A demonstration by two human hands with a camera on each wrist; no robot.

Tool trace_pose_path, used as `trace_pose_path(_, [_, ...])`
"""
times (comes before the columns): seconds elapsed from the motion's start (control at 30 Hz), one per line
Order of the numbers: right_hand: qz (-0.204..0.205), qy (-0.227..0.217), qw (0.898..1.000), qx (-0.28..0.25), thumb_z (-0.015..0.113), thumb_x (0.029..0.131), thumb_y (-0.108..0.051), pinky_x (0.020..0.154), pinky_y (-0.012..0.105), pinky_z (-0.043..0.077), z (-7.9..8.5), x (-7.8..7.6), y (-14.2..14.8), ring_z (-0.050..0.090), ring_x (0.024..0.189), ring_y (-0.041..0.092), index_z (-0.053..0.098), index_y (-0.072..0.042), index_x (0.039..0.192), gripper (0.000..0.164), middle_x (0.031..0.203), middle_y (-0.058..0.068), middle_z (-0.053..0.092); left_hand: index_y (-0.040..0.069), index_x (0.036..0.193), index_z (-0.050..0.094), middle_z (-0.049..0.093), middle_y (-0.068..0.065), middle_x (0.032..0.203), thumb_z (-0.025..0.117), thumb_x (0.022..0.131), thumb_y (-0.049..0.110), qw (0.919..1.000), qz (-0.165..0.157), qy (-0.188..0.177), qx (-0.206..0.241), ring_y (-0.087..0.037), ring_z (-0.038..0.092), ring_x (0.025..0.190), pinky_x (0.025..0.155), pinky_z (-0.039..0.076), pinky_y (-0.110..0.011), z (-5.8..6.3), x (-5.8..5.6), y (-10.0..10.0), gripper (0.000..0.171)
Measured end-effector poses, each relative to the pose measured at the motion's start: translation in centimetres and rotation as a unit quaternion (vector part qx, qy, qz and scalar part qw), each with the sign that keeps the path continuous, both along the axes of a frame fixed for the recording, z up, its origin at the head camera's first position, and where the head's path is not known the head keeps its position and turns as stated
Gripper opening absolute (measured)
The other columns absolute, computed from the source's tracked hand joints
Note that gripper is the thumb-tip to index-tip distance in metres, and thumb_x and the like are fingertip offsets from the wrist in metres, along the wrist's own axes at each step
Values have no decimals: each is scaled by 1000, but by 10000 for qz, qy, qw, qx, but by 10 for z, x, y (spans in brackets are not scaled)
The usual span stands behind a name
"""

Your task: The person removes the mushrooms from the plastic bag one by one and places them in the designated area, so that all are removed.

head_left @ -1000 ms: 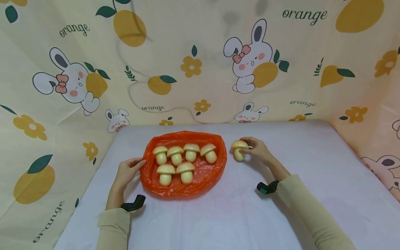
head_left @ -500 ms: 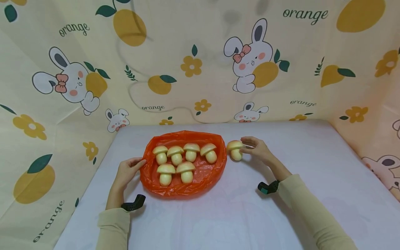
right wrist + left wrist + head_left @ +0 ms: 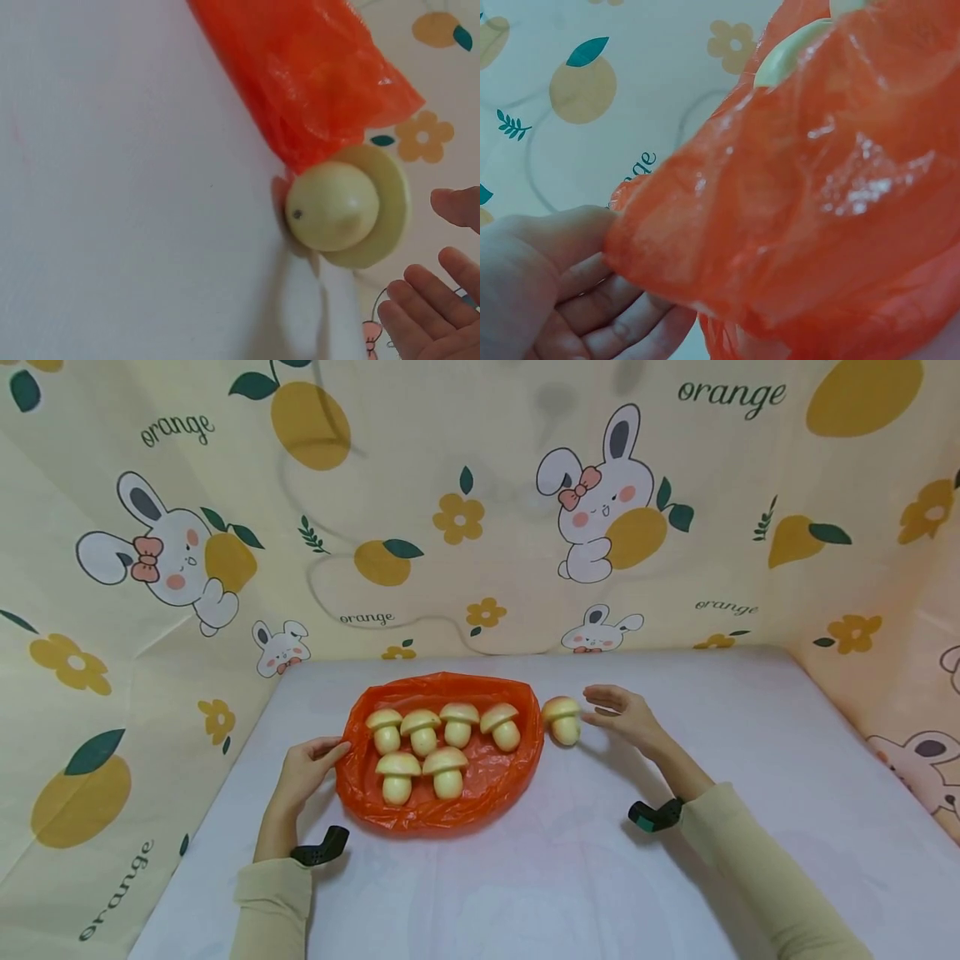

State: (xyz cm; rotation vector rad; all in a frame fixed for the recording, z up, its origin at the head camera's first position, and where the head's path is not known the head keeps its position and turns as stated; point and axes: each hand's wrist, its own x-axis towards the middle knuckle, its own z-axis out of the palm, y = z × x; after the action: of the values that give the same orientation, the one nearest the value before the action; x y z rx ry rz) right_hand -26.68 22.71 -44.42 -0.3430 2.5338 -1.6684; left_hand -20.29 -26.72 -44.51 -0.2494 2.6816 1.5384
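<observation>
An orange-red plastic bag (image 3: 491, 777) lies spread open on the table, its rim rolled into a basket shape. Several pale toy mushrooms (image 3: 447, 783) with yellowish caps lie inside it in two rows. At the bag's left edge, my left hand (image 3: 300, 777) pinches the rim; the left wrist view shows the thin plastic (image 3: 802, 202) between thumb and fingers. One more toy mushroom (image 3: 564, 722) stands just outside the bag's right side, close against the plastic in the right wrist view. To its right my right hand (image 3: 628, 720) hovers with fingers spread, apart from the mushroom and holding nothing.
A white-covered table (image 3: 480, 893) extends under everything. Behind it and at both sides hangs a cream cloth (image 3: 510, 460) printed with rabbits, oranges and flowers. Each wrist wears a small black camera, such as the left one (image 3: 322, 849).
My right hand has moved the outer mushroom left to the bag's side, let go of it and drawn back slightly to the right. The left hand stays at the rim.
</observation>
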Motion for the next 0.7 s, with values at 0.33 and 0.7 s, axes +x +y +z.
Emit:
trace_pose_path(0.33, [-20,169,9993,-345,67,88,-8,89,5,47,12,10,-5,54,97,-17,48,8,134,52,138,35,48,-3,126,60,65,-21,123,60,95,35,10000,-3,15,19,7,57,82,75,50,-7,2,0,0,50])
trace_pose_path(0.7, [128,195,9979,-597,68,88,-8,87,7,49,22,19,-14,63,107,-2,49,8,132,50,136,37,48,-3,126,60,65,-21,123,59,95,36,10000,-24,34,-1,7,57,82,76,50,-8,2,2,0,50])
